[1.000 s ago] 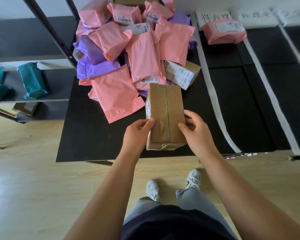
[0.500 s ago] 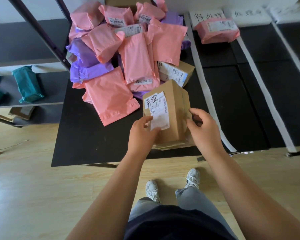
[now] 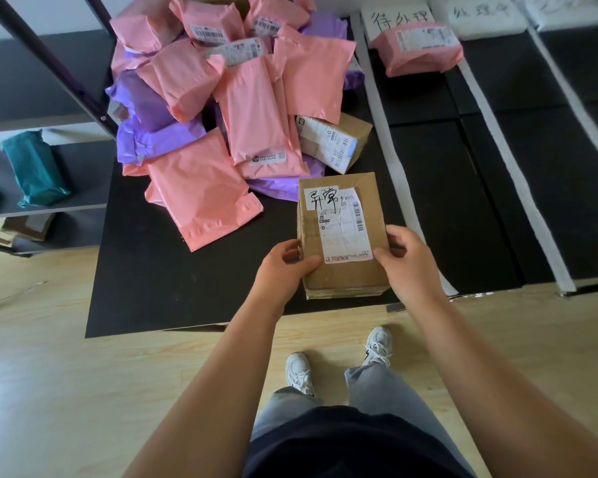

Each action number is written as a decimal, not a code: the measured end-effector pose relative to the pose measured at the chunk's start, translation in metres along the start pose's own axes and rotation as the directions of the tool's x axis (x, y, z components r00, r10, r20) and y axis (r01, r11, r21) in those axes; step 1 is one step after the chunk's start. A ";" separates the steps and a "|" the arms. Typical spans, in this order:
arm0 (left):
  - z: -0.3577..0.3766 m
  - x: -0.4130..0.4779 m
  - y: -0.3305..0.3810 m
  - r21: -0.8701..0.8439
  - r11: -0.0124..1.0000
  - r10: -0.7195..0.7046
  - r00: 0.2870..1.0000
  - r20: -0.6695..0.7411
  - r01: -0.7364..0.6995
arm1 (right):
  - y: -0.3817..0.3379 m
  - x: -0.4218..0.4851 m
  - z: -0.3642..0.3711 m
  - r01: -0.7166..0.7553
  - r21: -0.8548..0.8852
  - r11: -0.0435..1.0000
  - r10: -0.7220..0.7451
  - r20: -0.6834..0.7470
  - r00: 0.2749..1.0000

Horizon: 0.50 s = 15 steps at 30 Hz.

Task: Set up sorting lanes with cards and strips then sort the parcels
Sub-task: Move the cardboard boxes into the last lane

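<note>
A brown cardboard box [image 3: 339, 276] with a white shipping label and black handwriting facing up is held over the near edge of the black mat [image 3: 159, 277]. My left hand [image 3: 283, 267] grips its left side, thumb on top. My right hand [image 3: 406, 262] grips its right side. Behind lies a heap of pink parcels [image 3: 252, 112] and purple parcels [image 3: 152, 132], with a second labelled cardboard box [image 3: 335, 139] at its right edge. White strips [image 3: 390, 139] divide the mat into lanes. Handwritten cards [image 3: 399, 17] head the lanes; one pink parcel [image 3: 418, 51] lies in the first lane.
A dark metal shelf frame [image 3: 66, 74] stands at the left, with a teal parcel [image 3: 35, 167] on a grey shelf. Pale wooden floor [image 3: 83, 391] runs in front of the mat. My white shoes [image 3: 299, 372] stand just short of the mat's edge.
The box has been rolled in my hands so its labelled face, earlier on the left side, now points up. Both hands kept hold of it.
</note>
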<state>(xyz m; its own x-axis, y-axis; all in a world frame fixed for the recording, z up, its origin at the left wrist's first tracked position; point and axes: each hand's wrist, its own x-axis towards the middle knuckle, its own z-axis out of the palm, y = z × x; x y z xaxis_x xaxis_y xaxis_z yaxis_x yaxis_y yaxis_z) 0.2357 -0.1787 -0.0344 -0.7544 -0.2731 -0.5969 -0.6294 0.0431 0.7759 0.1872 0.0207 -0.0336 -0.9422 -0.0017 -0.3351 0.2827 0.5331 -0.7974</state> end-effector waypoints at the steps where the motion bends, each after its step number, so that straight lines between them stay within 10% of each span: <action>1: 0.000 0.001 -0.001 -0.016 1.000 -0.011 1.000 0.005 0.012 | 0.002 0.000 0.000 -0.009 0.017 1.000 0.009 -0.001 1.000; 15: -0.010 -0.008 0.011 -0.137 0.990 -0.030 0.999 0.022 0.032 | -0.005 -0.009 -0.004 -0.098 0.114 0.989 0.087 0.094 0.992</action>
<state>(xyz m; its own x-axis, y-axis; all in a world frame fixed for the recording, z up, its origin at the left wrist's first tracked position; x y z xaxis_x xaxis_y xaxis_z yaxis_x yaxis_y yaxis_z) 0.2363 -0.1855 -0.0194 -0.7393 -0.2536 -0.6239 -0.6221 -0.0974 0.7768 0.1938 0.0218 -0.0242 -0.8928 -0.0347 -0.4491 0.3920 0.4311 -0.8127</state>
